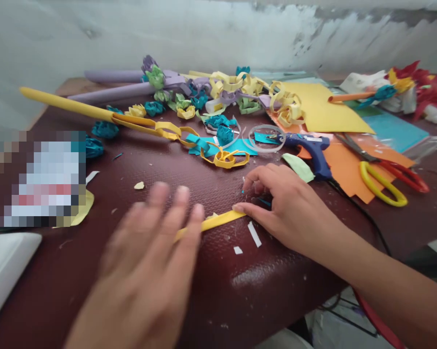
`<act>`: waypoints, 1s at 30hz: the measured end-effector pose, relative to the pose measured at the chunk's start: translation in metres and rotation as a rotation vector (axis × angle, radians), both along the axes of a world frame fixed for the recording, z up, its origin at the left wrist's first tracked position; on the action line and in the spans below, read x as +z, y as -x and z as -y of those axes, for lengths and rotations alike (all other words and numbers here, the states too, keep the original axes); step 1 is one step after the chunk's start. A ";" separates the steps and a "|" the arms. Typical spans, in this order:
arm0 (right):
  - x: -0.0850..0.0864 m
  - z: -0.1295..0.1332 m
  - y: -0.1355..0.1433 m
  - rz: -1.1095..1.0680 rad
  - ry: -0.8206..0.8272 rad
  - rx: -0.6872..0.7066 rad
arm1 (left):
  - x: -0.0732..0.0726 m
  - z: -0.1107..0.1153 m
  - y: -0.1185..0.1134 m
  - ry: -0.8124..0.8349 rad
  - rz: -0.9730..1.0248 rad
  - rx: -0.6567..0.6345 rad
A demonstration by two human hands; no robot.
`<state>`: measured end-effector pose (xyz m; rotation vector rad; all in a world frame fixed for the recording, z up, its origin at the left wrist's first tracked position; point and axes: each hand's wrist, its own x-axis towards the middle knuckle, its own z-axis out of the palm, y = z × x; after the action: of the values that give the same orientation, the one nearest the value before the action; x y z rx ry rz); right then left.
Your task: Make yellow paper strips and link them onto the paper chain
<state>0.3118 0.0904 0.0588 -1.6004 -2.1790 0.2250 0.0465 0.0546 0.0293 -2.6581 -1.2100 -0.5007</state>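
Observation:
A narrow yellow paper strip (221,221) lies slantwise on the dark red table. My left hand (149,261), blurred by motion, is spread flat with its fingers over the strip's left end. My right hand (291,208) has its thumb pressed on the strip's right end, and its fingers are curled above the table. White paper scraps (254,234) lie just below the strip. Beyond my hands, a yellow paper chain (223,158) with a blue link hangs off a rolled yellow paper stick (69,107).
A blue glue gun (318,152) with a black cord and scissors (381,182) with yellow and red handles lie at right on orange paper (344,169). Yellow sheets (320,106), purple sticks (112,93) and crumpled blue paper flowers (105,129) fill the back. A white object (7,266) stands at lower left.

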 end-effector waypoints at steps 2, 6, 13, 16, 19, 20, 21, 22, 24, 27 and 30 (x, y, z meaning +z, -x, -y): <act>-0.002 0.000 -0.001 -0.018 -0.017 0.011 | 0.004 0.008 -0.028 -0.077 -0.097 -0.157; -0.006 0.003 0.000 -0.033 -0.024 -0.003 | 0.000 0.024 -0.046 -0.066 -0.098 0.014; -0.005 0.004 -0.003 -0.103 -0.047 0.185 | 0.010 0.026 -0.013 -0.092 -0.134 0.059; -0.005 0.004 -0.006 -0.166 -0.015 0.304 | 0.025 -0.001 -0.015 -0.029 -0.299 -0.003; -0.008 0.001 -0.011 -0.271 0.018 0.348 | 0.034 -0.024 -0.018 0.139 -0.097 -0.013; -0.010 0.000 -0.012 -0.313 0.018 0.348 | 0.035 -0.028 -0.018 0.161 -0.029 0.011; -0.011 -0.001 -0.012 -0.366 0.018 0.335 | 0.036 -0.029 -0.019 0.184 0.049 0.043; -0.011 -0.001 -0.012 -0.449 0.027 0.318 | 0.037 -0.027 -0.019 0.212 0.113 0.069; -0.009 0.002 -0.010 -0.711 0.073 0.288 | 0.040 -0.017 -0.022 0.300 0.228 0.088; -0.001 0.014 0.001 -1.180 0.223 0.309 | 0.047 0.003 -0.034 0.469 0.448 0.074; 0.006 0.029 0.015 -1.339 0.360 0.324 | 0.049 0.018 -0.050 0.603 0.683 0.080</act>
<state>0.2967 0.0615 0.0647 -0.7269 -1.2759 1.3729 0.0966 0.0362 0.0782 -2.9955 -1.8915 -1.2817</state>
